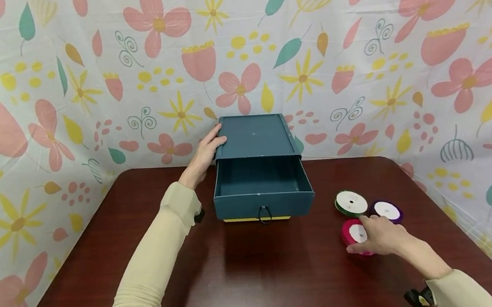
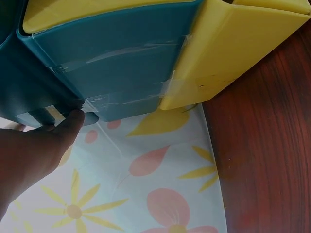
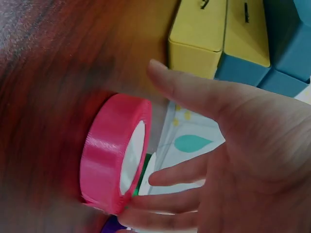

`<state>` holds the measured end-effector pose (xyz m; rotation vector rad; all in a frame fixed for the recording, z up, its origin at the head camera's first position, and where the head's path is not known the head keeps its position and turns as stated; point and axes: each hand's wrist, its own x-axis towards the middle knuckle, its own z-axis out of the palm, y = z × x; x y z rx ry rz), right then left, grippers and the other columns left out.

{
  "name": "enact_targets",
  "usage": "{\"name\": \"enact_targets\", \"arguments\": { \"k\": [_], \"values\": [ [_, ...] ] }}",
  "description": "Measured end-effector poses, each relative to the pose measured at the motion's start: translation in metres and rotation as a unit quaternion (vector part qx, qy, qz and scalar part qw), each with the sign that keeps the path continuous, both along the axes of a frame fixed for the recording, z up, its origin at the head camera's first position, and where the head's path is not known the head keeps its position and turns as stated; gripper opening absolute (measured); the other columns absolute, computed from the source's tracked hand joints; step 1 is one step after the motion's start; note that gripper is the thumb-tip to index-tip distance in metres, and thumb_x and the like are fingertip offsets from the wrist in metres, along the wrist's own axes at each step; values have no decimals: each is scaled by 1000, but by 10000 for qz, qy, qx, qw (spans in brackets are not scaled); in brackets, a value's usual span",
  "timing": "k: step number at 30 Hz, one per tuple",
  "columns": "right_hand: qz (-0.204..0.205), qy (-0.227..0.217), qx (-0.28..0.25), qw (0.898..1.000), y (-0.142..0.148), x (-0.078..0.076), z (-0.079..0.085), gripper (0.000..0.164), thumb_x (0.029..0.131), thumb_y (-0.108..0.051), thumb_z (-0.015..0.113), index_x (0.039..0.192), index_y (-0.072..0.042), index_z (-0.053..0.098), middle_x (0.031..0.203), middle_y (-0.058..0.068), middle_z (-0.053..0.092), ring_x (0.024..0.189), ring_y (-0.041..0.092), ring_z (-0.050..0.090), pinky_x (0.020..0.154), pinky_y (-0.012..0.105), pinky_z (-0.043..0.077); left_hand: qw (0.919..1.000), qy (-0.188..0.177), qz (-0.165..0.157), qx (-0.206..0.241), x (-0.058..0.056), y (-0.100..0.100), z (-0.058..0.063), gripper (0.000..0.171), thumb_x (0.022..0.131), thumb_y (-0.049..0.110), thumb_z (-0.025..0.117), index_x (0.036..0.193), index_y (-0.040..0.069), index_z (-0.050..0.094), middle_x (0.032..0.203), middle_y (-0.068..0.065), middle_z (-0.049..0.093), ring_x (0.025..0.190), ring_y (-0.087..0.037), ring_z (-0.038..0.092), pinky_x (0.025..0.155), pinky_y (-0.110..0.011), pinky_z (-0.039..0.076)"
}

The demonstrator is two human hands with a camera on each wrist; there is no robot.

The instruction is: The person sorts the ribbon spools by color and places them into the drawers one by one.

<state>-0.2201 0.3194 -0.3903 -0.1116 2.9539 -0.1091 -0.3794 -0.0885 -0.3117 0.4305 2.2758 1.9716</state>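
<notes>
A teal drawer box [image 1: 255, 136] stands at the back of the dark wooden table [image 1: 261, 283], its top drawer [image 1: 264, 206] pulled out and empty. My left hand [image 1: 206, 154] rests on the box's top left corner with straight fingers. In the left wrist view the thumb of my left hand [image 2: 34, 155] touches the teal box [image 2: 121, 63] at its edge. My right hand [image 1: 380, 237] lies spread over a pink ribbon spool [image 1: 354, 232] at the right. In the right wrist view my right hand [image 3: 243, 145] has straight fingers whose tips touch the pink spool [image 3: 104, 155].
A green spool [image 1: 351, 203] and a purple spool [image 1: 386, 210] lie just behind the pink one. A yellow lower drawer [image 1: 255, 218] shows under the open teal one. Flowered cloth [image 1: 42, 121] walls in the table on three sides.
</notes>
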Motion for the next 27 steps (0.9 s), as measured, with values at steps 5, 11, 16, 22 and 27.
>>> {"name": "enact_targets", "arguments": {
  "k": [5,11,16,22,27],
  "values": [
    [124,222,-8,9997,4,0,-7,103,63,-59,81,133,9,48,121,33,55,108,49,52,80,66,48,10000,13,-62,9,1,0,2,59,101,42,44,154,37,19,164,9,5,151,-23,15,118,-49,24],
    [127,303,-233,9992,8,-4,-13,101,63,-54,83,132,10,47,117,31,56,102,43,55,79,64,50,10000,15,-18,77,-1,1,3,58,101,42,44,154,38,20,164,10,7,150,-21,16,118,-49,25],
    [141,298,-424,9986,10,-4,-18,103,62,-53,84,133,12,45,115,31,56,100,41,57,78,63,50,10000,49,23,69,-4,2,1,58,101,42,45,154,38,22,163,11,9,150,-21,19,117,-47,27],
    [274,537,-668,9959,13,-4,-22,97,63,-49,84,130,12,48,110,27,60,95,36,59,78,57,53,9999,49,87,103,-3,1,-1,58,100,41,46,153,38,24,163,10,11,149,-21,21,117,-46,29],
    [371,620,-929,9931,13,-4,-24,94,64,-47,84,128,12,50,109,26,62,95,33,59,81,53,54,9999,31,92,87,-2,1,-1,59,100,41,47,153,37,24,163,10,10,149,-21,20,117,-46,28]
  ]
}}
